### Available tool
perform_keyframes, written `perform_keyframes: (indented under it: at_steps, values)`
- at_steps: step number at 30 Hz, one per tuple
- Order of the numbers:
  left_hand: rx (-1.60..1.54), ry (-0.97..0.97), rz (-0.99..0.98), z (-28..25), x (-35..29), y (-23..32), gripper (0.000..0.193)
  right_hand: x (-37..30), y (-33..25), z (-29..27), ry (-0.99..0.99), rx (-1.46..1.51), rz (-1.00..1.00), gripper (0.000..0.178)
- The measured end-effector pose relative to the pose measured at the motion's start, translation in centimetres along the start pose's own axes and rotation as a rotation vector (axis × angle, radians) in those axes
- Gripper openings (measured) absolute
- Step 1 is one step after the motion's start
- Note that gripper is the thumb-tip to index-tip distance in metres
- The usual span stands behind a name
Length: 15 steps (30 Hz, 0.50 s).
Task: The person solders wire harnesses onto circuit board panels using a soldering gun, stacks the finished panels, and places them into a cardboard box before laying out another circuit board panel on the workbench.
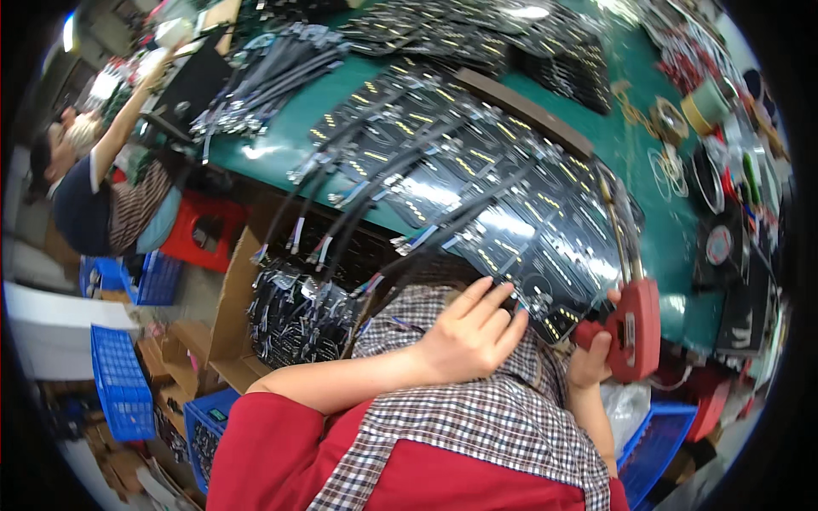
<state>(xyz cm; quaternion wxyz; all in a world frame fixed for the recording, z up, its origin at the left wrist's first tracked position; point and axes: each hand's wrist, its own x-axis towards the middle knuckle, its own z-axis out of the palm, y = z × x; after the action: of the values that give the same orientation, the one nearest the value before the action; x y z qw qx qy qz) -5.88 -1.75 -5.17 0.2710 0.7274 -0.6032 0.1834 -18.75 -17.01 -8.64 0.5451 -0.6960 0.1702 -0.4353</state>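
The red plastic gun-shaped tool (641, 328), gripped by its handle in the right hand (590, 358), looks weighty, while the glossy black panel (567, 266) on the green bench (675, 230), beside the loosely open left hand (477, 332), seems slippery, best held edgewise.

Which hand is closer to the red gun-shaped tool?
Right. The right hand grips the red gun-shaped tool; the left hand is off to its left, by the near edge of the glossy black panels.
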Motion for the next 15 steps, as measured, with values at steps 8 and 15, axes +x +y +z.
perform_keyframes:
  at_steps: [8, 15]
  values:
    - [-0.008, -0.083, -0.068, -3.7, 1.1, -2.7, 0.021, -0.7, 0.1, 1.6, -0.102, -0.094, -0.109, 0.045]
    - [0.424, 0.076, -0.621, -7.2, 5.9, -25.3, 0.021, -0.7, -0.1, 2.9, -0.093, 0.025, 0.031, 0.049]
